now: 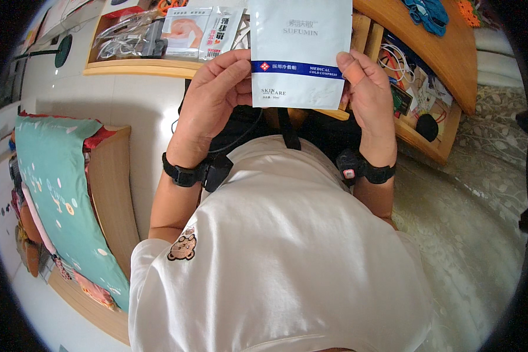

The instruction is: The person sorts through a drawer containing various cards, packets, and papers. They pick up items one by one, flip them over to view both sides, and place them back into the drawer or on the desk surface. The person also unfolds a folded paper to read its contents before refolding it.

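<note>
A pale blue-white cold compress sachet (299, 48) with a dark blue band is held flat, its printed face up, above an opened wooden drawer. My left hand (224, 86) pinches its left edge between thumb and fingers. On the opposite edge, my right hand (367, 83) grips it, with an orange-tan plaster around the thumb. The fingers behind the sachet are partly hidden. Just left of it, the drawer (145, 69) holds a packet with a picture (185, 33), a white and red printed packet (220, 33) and clear plastic bags (127, 39).
At the right, a second open drawer (449, 132) holds cables, a circuit board (401, 100) and a round black object (427, 127). A teal knitted item (427, 15) lies on the wooden top (460, 57) above. A teal cloth (61, 176) covers furniture at the left.
</note>
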The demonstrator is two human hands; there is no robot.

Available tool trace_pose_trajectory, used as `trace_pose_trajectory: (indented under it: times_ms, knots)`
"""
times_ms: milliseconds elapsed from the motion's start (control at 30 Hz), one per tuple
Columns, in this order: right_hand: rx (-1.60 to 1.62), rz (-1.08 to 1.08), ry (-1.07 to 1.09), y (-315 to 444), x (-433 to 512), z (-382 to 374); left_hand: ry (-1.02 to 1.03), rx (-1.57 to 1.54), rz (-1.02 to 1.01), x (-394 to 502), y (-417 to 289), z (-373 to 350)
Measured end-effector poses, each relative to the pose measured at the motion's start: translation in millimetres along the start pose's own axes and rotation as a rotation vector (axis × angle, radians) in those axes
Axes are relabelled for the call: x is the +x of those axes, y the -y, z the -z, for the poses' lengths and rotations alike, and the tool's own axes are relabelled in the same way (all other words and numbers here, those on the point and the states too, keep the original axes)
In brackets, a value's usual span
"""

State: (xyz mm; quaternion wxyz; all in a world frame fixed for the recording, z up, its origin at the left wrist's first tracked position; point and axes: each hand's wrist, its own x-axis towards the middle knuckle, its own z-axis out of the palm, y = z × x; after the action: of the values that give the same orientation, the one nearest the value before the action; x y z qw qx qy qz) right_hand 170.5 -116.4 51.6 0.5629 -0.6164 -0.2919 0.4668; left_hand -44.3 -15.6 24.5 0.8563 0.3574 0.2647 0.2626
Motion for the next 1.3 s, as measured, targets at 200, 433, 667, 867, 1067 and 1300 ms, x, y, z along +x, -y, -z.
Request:
trace_pose_trajectory:
  times_ms: [200,433,667,867,1067,1300]
  knots:
    - [0.012,0.007,0.019,-2.7,1.7,1.9,0.033,0.033,-0.042,-2.8,-1.7,-1.1]
    - [0.008,0.0,0.041,-6.5,3.4,4.4,-0.003,0.068,-0.068,-1.8,0.7,-2.0]
    - [0.013,-0.006,0.037,-8.7,4.7,3.6,-0.005,0.08,-0.07,-1.7,2.1,-0.4]
    - [-0.01,-0.012,0.02,-13.1,5.4,5.0,0.02,0.112,-0.073,-0.3,3.4,3.2]
    - [0.027,-0.039,0.027,-16.9,8.2,4.6,-0.007,0.069,-0.046,0.1,6.5,2.1]
    - [0.025,-0.022,0.032,-20.3,9.2,6.4,-0.033,0.106,-0.054,0.6,11.7,2.0]
